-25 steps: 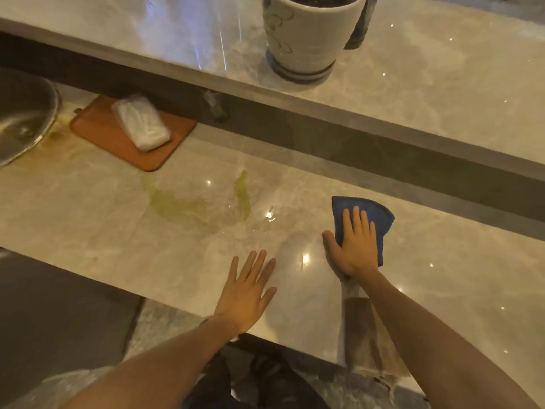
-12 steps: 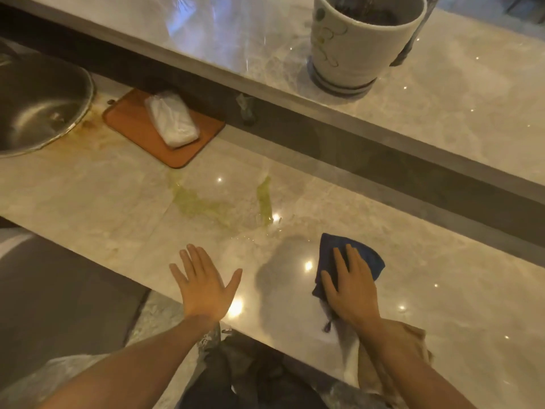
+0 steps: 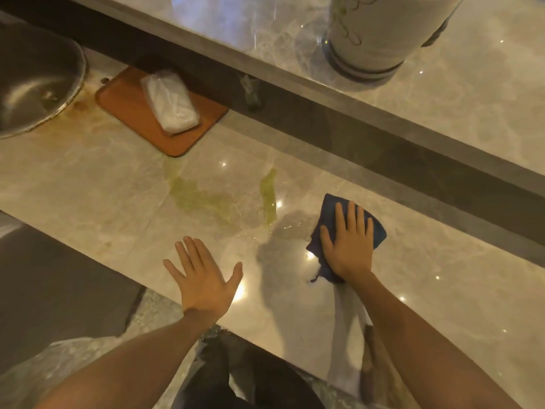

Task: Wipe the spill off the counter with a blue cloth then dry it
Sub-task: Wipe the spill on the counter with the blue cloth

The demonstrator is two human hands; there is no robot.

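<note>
Both hands flat, left hand [image 3: 203, 278] fingers spread.

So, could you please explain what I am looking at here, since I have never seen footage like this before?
There is no machine here. A person wears a wide-angle camera on the head, so the single view looks forward and down at their own two bare hands. The right hand presses flat on a blue cloth on the marble counter. The left hand is spread open and holds nothing. Left of the cloth is a yellow-green spill, not yet wiped. Further back lie an orange mat with a wrapped white packet on it, and a metal basin at the left edge. A patterned pot stands on the raised ledge behind.
</note>
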